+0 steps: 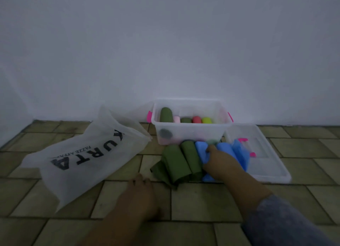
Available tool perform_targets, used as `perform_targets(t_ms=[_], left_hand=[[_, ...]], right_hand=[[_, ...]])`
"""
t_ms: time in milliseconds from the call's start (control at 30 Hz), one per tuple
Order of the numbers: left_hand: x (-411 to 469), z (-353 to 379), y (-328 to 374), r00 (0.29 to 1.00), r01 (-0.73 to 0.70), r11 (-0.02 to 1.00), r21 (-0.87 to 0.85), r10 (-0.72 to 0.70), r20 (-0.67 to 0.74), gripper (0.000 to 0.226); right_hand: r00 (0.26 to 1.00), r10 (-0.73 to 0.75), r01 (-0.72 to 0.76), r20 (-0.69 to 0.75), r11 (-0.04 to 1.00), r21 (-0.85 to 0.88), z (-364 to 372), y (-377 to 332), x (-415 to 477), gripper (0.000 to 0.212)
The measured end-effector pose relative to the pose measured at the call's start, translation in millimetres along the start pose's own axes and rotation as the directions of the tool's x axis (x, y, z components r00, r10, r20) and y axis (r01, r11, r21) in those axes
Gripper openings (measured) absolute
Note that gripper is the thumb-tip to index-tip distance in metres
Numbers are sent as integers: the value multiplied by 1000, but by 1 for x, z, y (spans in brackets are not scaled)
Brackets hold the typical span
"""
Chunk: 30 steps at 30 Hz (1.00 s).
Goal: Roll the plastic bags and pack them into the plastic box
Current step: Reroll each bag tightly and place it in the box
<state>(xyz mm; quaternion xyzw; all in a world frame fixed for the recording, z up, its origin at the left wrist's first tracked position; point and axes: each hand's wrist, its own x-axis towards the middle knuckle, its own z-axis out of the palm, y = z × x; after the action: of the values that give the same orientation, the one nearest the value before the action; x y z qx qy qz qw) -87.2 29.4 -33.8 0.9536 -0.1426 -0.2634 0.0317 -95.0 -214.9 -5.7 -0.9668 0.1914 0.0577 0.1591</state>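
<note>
A clear plastic box [190, 133] stands against the wall and holds several rolled bags in green, pink, red and yellow. On the floor in front of it lie two green rolled bags [181, 163] and blue rolled bags [230, 150]. My right hand [219, 163] grips a blue rolled bag [201, 148] beside the green ones. My left hand [138, 194] rests flat on the tiles below the rolls and holds nothing; it is dim and blurred.
The box's clear lid [266, 164] with pink clips lies on the floor to the right, partly under the blue bags. A large white bag [82, 157] with black lettering lies to the left. A bare wall rises behind the box.
</note>
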Motion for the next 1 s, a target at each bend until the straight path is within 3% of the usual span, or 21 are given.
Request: perform_targets(t_ms=[133, 233, 367, 433, 533, 600, 633, 733, 833, 900, 1000], left_hand=[[-1, -1, 0, 999, -25, 998, 51, 27, -36, 105], [-1, 0, -1, 999, -26, 997, 73, 29, -43, 110], [-3, -1, -2, 998, -33, 997, 69, 37, -58, 106], [-7, -8, 0, 993, -61, 998, 6, 61, -103, 90], [-15, -20, 5, 903, -274, 952, -137, 206, -377, 47], [-25, -23, 12, 811, -425, 877, -225, 259, -524, 36], [-33, -22, 17, 796, -475, 846, -244, 294, -530, 35], [-46, -9, 38, 753, -607, 789, -96, 531, -389, 35], [-51, -1, 56, 767, -627, 778, 19, 622, -154, 45], [-49, -1, 64, 785, -617, 784, 73, 619, -17, 48], [-43, -4, 70, 795, -606, 793, 57, 603, 67, 47]], right_hand=[[995, 21, -10, 101, 995, -103, -6, 1, -36, 54], [990, 23, -17, 138, 999, -47, -5, 14, -83, 54], [970, -122, 117, 213, 993, 35, -2, 20, -128, 51], [941, -223, 214, 254, 975, 62, 2, 13, -138, 53], [927, -303, 291, 223, 953, 84, 11, 2, -145, 58], [927, -321, 307, 196, 947, 96, 14, 1, -146, 56], [925, -323, 305, 200, 945, 114, 14, 2, -146, 55], [940, -289, 232, 179, 931, 283, 11, 8, -140, 45], [966, -237, 165, 107, 875, 455, 8, 8, -131, 34], [958, -246, 157, 149, 882, 444, 9, 8, -127, 31], [949, -237, 157, 209, 928, 338, 14, 10, -123, 36]])
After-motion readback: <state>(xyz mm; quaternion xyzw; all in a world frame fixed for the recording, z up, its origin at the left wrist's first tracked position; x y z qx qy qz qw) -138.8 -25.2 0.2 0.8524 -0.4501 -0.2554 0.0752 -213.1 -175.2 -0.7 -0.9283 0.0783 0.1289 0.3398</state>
